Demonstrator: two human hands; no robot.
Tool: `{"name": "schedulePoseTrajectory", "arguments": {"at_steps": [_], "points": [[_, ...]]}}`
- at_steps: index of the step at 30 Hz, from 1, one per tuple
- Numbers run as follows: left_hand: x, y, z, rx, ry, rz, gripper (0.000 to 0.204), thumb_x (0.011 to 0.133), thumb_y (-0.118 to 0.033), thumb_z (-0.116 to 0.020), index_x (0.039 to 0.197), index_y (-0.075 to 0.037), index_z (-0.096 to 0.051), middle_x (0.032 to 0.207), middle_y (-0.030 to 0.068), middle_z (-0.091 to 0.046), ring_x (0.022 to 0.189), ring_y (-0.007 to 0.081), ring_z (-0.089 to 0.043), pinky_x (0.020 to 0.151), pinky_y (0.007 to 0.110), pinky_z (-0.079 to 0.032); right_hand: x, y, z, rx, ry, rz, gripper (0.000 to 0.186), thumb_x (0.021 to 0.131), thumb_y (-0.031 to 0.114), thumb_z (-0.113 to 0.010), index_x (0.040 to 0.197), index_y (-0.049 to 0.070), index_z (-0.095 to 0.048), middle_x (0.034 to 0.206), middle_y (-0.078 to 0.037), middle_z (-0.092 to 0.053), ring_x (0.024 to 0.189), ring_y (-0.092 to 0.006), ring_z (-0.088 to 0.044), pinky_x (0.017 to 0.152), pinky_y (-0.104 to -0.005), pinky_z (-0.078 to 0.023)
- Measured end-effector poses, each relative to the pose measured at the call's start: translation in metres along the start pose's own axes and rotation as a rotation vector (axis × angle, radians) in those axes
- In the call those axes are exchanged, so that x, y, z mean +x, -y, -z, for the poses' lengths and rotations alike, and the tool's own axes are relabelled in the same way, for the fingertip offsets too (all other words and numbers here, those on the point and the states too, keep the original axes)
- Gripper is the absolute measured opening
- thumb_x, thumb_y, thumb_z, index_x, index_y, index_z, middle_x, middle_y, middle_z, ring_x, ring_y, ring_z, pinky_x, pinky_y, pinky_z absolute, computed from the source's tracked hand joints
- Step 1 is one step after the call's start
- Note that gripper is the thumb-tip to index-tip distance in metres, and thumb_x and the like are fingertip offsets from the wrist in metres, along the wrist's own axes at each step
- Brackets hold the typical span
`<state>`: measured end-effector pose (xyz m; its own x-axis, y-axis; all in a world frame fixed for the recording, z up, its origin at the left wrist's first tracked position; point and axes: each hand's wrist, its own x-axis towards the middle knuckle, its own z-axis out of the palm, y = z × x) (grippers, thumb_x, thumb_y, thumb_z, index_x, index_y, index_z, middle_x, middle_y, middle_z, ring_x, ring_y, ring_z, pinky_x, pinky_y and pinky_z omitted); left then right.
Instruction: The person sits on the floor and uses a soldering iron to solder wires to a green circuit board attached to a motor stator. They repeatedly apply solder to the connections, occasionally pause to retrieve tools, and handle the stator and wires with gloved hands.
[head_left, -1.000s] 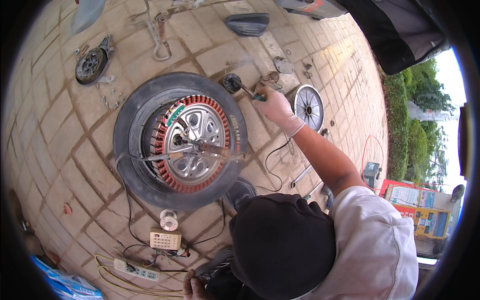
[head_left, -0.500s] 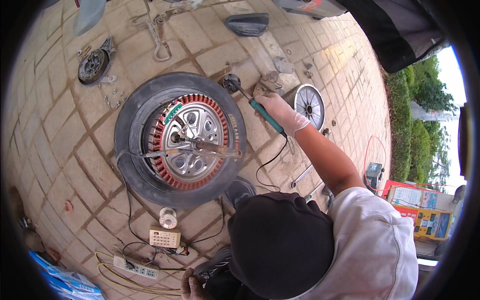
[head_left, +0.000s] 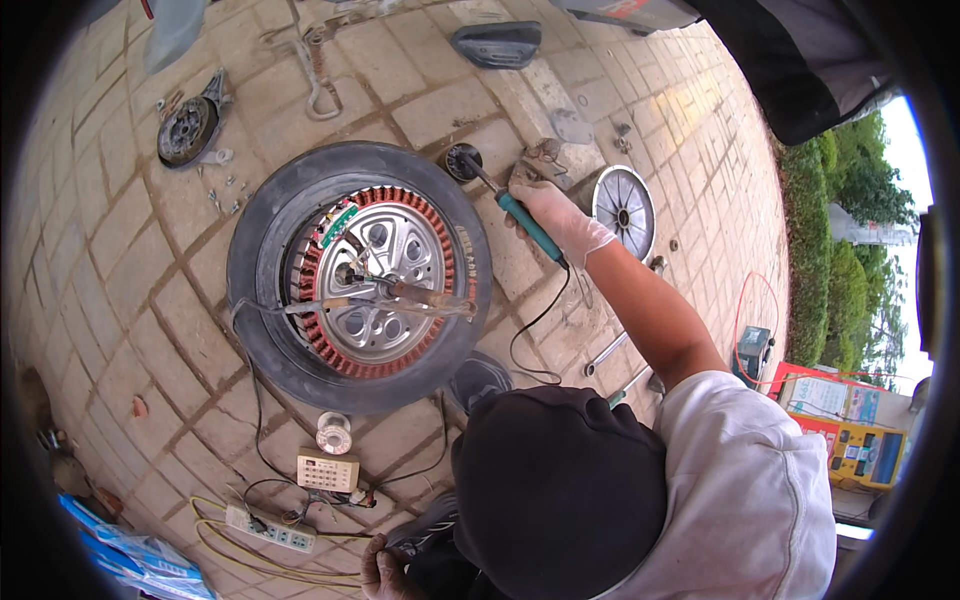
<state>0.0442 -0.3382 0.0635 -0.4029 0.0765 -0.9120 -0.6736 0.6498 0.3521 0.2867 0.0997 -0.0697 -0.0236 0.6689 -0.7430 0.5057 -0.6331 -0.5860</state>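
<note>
Neither of my own hands shows. A co-worker in a black cap (head_left: 560, 490) and pale shirt (head_left: 745, 480) bends over the ground before me. The co-worker's gloved right hand (head_left: 552, 208) grips a soldering iron (head_left: 530, 228) by its teal handle; its tip is at a small dark round dish (head_left: 463, 161). Another gloved hand (head_left: 383, 578), apparently the co-worker's left, is by a shoe at the lower edge, partly cut off. Left of the iron, a tyre (head_left: 262, 340) lies flat around a hub motor with copper windings (head_left: 312, 325) and a green circuit board (head_left: 338, 226).
A solder spool (head_left: 334, 433), a beige button box (head_left: 328, 474) and a power strip (head_left: 270, 530) with cables are below the tyre. A round metal cover (head_left: 624, 212) lies right of the iron. A brake drum part (head_left: 188, 130) and small screws lie upper left.
The view has shifted slightly. The co-worker's right hand and soldering iron stay near the dark dish, with only a small movement. The tyre and motor look the same.
</note>
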Motion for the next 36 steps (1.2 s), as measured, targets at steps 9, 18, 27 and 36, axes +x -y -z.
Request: {"name": "schedulePoseTrajectory", "arguments": {"at_steps": [9,18,27,36], "points": [[-0.004,-0.002,-0.006,0.028,-0.007,-0.019,0.037,0.096,-0.02,-0.052,0.123,0.004,-0.056,0.089,0.0037,-0.058,0.081,0.0137,-0.052,0.075,0.028,-0.044,0.006,-0.008,-0.001,-0.575,-0.268,0.319,0.045,0.075,0.039,-0.068,0.098,0.001,-0.062,0.085,-0.018,-0.067,0.086,-0.0309,-0.066,0.076,-0.0379,-0.05],[-0.009,0.002,-0.006,0.043,-0.02,-0.051,0.037,0.096,-0.021,-0.052,0.122,0.003,-0.056,0.09,0.0055,-0.06,0.081,0.0143,-0.054,0.075,0.028,-0.046,0.001,-0.01,-0.004,-0.77,-0.354,0.295,0.049,0.073,0.037,-0.071,0.105,0.004,-0.057,0.096,-0.02,-0.067,0.095,-0.0365,-0.064,0.083,-0.0416,-0.049],[-0.012,0.004,-0.01,0.02,-0.047,-0.039,0.037,0.095,-0.02,-0.053,0.124,0.002,-0.056,0.088,0.0051,-0.06,0.08,0.0143,-0.054,0.074,0.027,-0.046,0.0,-0.008,-0.005,-0.64,-0.309,0.362,0.047,0.072,0.036,-0.072,0.099,0.0,-0.061,0.088,-0.019,-0.067,0.089,-0.0319,-0.065,0.08,-0.0387,-0.05],[-0.014,0.003,-0.012,0.014,-0.045,-0.038,0.035,0.095,-0.018,-0.052,0.124,0.001,-0.057,0.088,0.0038,-0.059,0.08,0.0132,-0.053,0.074,0.027,-0.045,-0.008,0.003,0.006,0.07,0.037,0.039,0.035,0.093,0.033,-0.052,0.092,-0.001,-0.063,0.074,-0.009,-0.062,0.059,-0.0167,-0.057,0.053,-0.0292,-0.046]]}}
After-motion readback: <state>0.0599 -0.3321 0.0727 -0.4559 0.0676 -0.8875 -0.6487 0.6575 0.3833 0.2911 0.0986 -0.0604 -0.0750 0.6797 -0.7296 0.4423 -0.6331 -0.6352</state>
